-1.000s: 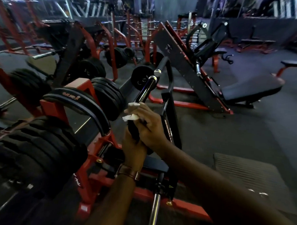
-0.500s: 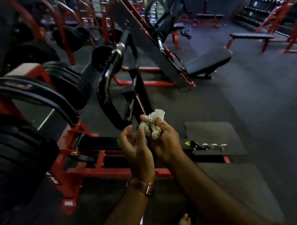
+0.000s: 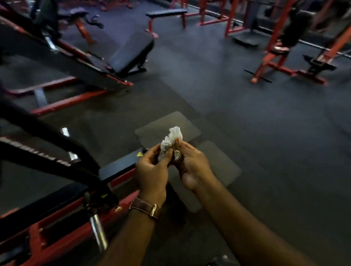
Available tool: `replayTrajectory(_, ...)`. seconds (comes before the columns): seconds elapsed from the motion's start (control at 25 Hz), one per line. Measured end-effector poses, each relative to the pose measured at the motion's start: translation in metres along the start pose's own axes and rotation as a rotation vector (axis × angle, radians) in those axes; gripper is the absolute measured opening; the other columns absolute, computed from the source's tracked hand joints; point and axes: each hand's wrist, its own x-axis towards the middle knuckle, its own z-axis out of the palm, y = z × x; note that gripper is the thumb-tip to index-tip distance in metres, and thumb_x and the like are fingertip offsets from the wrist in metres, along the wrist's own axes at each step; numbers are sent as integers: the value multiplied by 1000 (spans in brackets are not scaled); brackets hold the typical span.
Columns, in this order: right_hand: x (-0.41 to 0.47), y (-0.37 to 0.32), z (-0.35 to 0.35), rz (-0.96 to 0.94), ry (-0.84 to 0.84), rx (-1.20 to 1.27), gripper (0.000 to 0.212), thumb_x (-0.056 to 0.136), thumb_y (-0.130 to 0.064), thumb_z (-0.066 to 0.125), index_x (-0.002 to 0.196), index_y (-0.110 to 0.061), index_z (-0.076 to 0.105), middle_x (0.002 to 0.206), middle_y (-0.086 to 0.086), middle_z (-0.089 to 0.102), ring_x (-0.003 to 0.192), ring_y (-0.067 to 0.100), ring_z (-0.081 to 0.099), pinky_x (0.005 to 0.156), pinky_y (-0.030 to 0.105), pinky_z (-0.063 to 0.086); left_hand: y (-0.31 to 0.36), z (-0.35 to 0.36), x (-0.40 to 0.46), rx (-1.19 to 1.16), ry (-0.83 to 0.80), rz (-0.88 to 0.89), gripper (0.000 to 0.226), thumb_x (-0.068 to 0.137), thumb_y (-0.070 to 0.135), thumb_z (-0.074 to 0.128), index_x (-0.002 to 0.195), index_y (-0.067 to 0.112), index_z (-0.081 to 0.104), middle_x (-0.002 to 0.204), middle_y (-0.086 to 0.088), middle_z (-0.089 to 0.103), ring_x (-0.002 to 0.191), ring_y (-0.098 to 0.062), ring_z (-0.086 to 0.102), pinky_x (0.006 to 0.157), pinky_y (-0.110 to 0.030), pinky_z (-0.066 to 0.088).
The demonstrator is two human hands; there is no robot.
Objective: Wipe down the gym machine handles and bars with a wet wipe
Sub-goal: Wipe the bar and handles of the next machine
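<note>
1. Both hands pinch a crumpled white wet wipe (image 3: 169, 143) near the middle of the frame: the left hand (image 3: 151, 171) has its thumb and fingertips curled onto the wipe's lower left side, and the right hand (image 3: 191, 165) clamps its lower right side between thumb and fingers.
2. The wipe is bunched into a loose wad whose long axis runs roughly up and down the frame, leaning slightly right; its free ruffled end points toward the top of the frame, above the fingers.
3. It is held in the air, touching no machine.
4. A brown leather watch strap with a gold buckle (image 3: 146, 208) circles the left wrist.
5. Below and behind the hands lie dark ribbed foot plates (image 3: 219, 164) on the dark rubber floor (image 3: 270, 136).
6. In the lower left of the frame stands the red-and-black machine frame (image 3: 54, 224) with a chrome bar (image 3: 98, 232) pointing down and right.
7. In the upper left sits a black padded seat (image 3: 131, 49); red racks (image 3: 276, 56) fill the upper right.
</note>
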Motion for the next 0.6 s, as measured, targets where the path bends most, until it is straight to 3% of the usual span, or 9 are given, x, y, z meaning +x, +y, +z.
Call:
replayTrajectory(0.08,-3,-33,-49,-28,38,-58,28,94,-17,62,109,4,70,114,27,68,97,32,63,94,44,53,6,40,-10,-30,-109,-15,27,69,59,65,92,46,72,94,8,75,92,-13,72,85,-39,58)
replayTrajectory(0.16,-10,-72,-108,-73,50,-130,21,92,-12,64,106,2,72,102,20,72,90,24,66,85,35,57,5,101,-18,-22,-240,-18,24,65,59,66,85,48,72,91,9,75,88,-10,72,79,-30,57)
replayTrajectory(0.24,-17,-111,-170,-120,72,-146,18,87,-1,67,104,1,72,92,13,74,80,18,70,71,25,59,-7,168,-27,-8,-300,-54,26,67,57,69,89,43,73,95,4,76,91,-14,73,82,-36,59)
replayTrajectory(0.32,-23,-153,-232,-168,149,-155,17,84,5,68,100,1,71,86,12,74,75,18,71,67,25,59,-19,237,-35,11,-372,-114,28,71,54,72,93,37,74,98,-2,75,93,-19,73,86,-45,60)
replayTrajectory(0.48,-28,-226,-328,-222,290,-136,16,81,7,70,97,5,70,88,15,74,79,23,72,72,31,61,-26,360,-63,-25,-465,-175,7,87,32,70,88,35,75,94,0,76,88,-15,73,73,-26,57)
replayTrajectory(0.6,-26,-274,-389,-218,353,-72,18,80,4,72,98,4,71,93,17,75,83,26,73,77,35,61,-27,436,-75,-21,-523,-212,21,90,20,67,82,36,77,87,4,76,82,-10,73,69,-20,55)
